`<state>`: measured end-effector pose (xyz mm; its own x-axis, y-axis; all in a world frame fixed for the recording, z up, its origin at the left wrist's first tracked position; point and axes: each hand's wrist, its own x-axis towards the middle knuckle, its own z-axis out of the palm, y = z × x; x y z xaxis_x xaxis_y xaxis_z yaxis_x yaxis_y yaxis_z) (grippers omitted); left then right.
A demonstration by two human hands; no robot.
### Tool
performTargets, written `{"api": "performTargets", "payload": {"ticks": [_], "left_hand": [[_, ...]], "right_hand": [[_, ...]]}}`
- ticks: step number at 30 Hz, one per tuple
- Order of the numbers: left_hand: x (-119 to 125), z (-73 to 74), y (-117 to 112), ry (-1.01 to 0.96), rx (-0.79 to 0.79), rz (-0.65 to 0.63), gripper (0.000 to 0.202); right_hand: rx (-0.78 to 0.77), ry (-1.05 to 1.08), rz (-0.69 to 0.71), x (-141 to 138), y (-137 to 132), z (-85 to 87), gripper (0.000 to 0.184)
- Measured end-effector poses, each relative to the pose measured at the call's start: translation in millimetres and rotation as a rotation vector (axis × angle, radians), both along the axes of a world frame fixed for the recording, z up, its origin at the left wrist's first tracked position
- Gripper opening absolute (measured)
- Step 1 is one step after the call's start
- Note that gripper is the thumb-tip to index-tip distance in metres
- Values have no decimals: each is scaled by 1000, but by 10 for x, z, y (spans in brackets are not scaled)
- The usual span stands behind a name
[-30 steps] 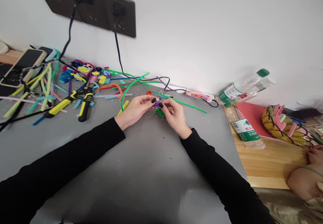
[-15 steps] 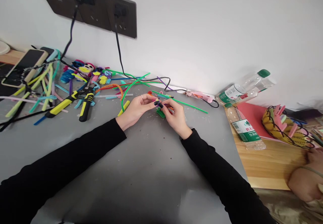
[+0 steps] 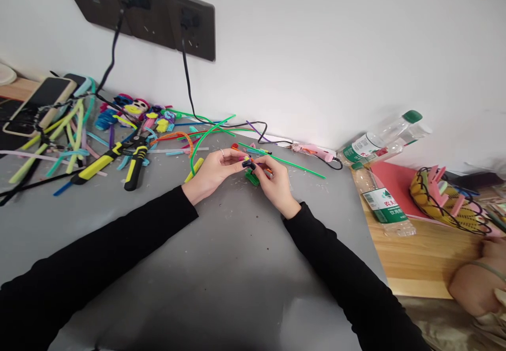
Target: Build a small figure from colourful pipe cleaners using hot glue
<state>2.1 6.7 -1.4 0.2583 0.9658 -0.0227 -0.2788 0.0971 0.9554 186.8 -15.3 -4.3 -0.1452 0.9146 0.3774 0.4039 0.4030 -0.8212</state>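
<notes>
My left hand (image 3: 219,173) and my right hand (image 3: 274,178) meet fingertip to fingertip above the grey table (image 3: 237,266). Both are closed in a pinch around a small colourful piece (image 3: 247,159), mostly covered by the fingers, with yellow and pink bits showing. Its exact kind is too small to make out. Just below the fingertips lies a green fuzzy piece (image 3: 252,177). A long green pipe cleaner (image 3: 201,143) curves up behind my left hand, and a yellow strip (image 3: 194,169) lies beside that wrist.
Yellow-black pliers (image 3: 136,166), loose pipe cleaners (image 3: 75,135), fuzzy figures (image 3: 132,109) and phones (image 3: 39,106) lie left. A pink corded tool (image 3: 314,152) rests by the wall. At right are plastic bottles (image 3: 385,206), a yellow basket (image 3: 446,203) and another person's arm (image 3: 478,282).
My fingertips have shifted slightly around the small piece, and a bit more of its colour shows between them. The hands stay in about the same place.
</notes>
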Motion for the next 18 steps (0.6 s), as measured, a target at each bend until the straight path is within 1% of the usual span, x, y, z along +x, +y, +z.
{"api": "performTargets", "payload": {"ticks": [5, 7, 10, 13, 18], "left_hand": [[-6, -49, 17, -54, -50, 33, 39], [-11, -52, 18, -69, -75, 26, 40], [-21, -44, 15, -89, -100, 5, 41], [-25, -38, 15, -85, -90, -20, 42], [-22, -50, 26, -52, -53, -47, 41]], "right_hand": [[-20, 20, 27, -7, -24, 40, 21], [-23, 36, 40, -8, -31, 48, 23], [-24, 63, 44, -9, -35, 54, 20], [-34, 97, 26, -13, -36, 60, 17], [-42, 137, 28, -21, -30, 61, 17]]}}
